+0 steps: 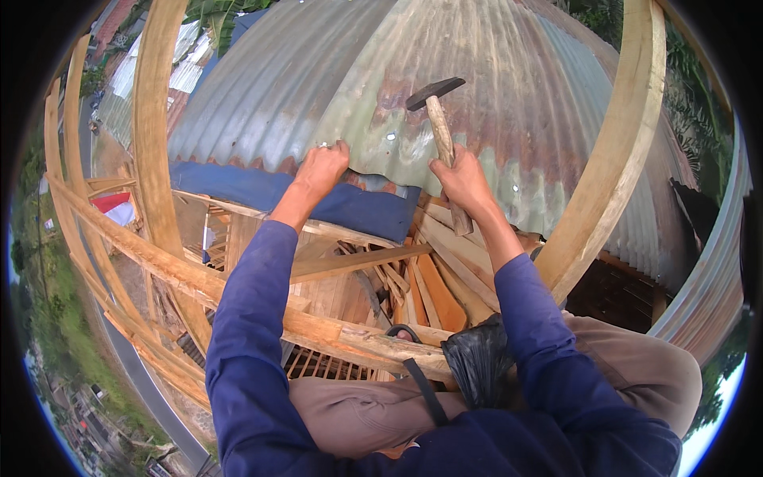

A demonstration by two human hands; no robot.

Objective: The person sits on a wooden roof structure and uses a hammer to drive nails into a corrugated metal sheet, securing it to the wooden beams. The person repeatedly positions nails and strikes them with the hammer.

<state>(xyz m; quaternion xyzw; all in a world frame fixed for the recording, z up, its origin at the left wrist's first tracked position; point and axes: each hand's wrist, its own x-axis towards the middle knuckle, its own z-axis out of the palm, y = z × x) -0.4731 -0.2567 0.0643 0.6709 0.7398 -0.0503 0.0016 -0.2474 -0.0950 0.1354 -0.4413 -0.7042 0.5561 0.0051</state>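
Note:
My right hand [464, 181] is wrapped round the wooden handle of a hammer [441, 131]. Its dark metal head is raised over the corrugated metal sheet [389, 103], and the handle's end sticks out below my fist. My left hand [324, 165] is closed at the wavy lower edge of the sheet, fingers pressed together. Whatever it pinches, if anything, is too small to make out. Rust patches and a few pale spots mark the metal around both hands. A dark blue sheet [318, 203] hangs under that edge.
Wooden posts rise at left [151, 119] and right [616, 151]. A timber beam [350, 338] crosses in front of my lap. Loose boards [437, 290] lie below, beside a black plastic bag [479, 354]. Far down on the left runs a road [151, 397].

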